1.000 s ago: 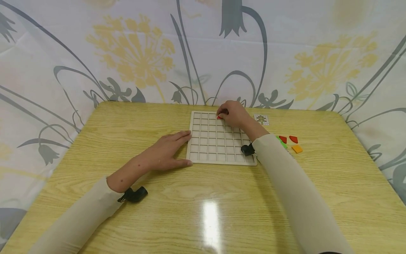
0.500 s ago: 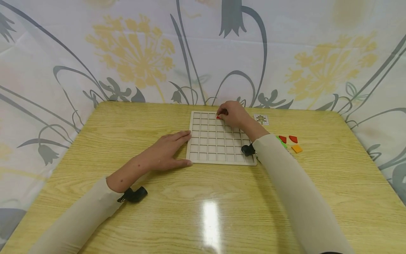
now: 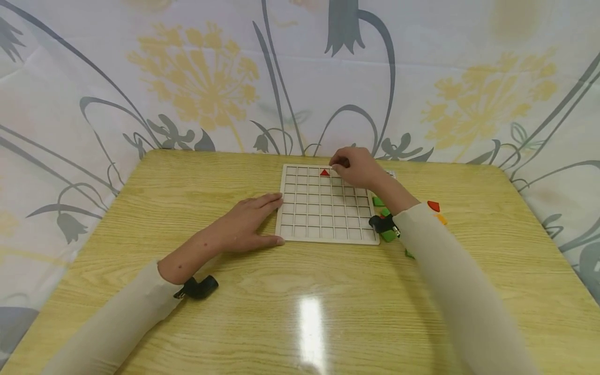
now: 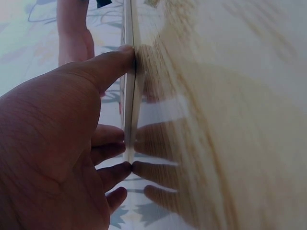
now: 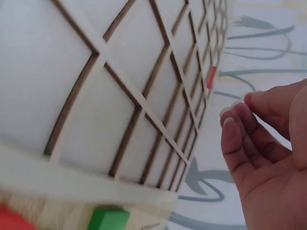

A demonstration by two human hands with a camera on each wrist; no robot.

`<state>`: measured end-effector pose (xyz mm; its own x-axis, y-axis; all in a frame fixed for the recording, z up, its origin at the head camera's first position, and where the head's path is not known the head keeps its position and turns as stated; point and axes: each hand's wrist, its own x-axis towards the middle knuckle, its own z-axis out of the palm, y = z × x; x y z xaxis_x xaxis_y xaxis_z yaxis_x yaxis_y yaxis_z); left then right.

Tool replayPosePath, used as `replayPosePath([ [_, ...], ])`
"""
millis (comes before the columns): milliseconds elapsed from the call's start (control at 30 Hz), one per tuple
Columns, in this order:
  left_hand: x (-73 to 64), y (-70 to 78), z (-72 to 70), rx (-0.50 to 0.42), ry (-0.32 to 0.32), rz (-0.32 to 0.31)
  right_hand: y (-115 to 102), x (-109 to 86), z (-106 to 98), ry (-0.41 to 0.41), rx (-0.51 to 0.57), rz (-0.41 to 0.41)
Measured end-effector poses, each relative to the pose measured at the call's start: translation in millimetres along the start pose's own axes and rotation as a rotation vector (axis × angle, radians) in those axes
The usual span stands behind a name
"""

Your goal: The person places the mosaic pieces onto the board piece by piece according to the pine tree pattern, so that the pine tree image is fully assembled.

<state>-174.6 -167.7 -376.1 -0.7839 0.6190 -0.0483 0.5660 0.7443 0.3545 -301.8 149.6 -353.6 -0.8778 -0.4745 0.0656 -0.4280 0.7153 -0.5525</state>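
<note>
Head view shows a pale grid board (image 3: 327,213) on the wood-patterned table (image 3: 253,333), with both hands at it. Along the board's left edge, the left hand (image 3: 246,224) lies with fingers extended and thumb spread apart, fingertips touching the rim and grasping nothing. Above the board's far row, the right hand (image 3: 355,166) has loosely bent fingers, thumb slightly apart from them, with nothing between the tips in the right wrist view. Just beside those tips, a red triangle (image 3: 324,173) sits in the board's far row, fourth cell from the left. Right of the board are green pieces (image 3: 388,235), a rounded red piece (image 3: 433,206) and an orange piece (image 3: 441,219), partly covered by the sleeve (image 3: 450,271). Behind the board hangs a flower-patterned cloth (image 3: 300,78).
</note>
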Motion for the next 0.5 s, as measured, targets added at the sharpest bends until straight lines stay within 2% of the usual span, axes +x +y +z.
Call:
replayPosePath([
  [500, 0.1, -0.3, 0.3, 0.003, 0.002, 0.011, 3.4, -49.4, -25.6, 0.053, 0.025, -0.038],
])
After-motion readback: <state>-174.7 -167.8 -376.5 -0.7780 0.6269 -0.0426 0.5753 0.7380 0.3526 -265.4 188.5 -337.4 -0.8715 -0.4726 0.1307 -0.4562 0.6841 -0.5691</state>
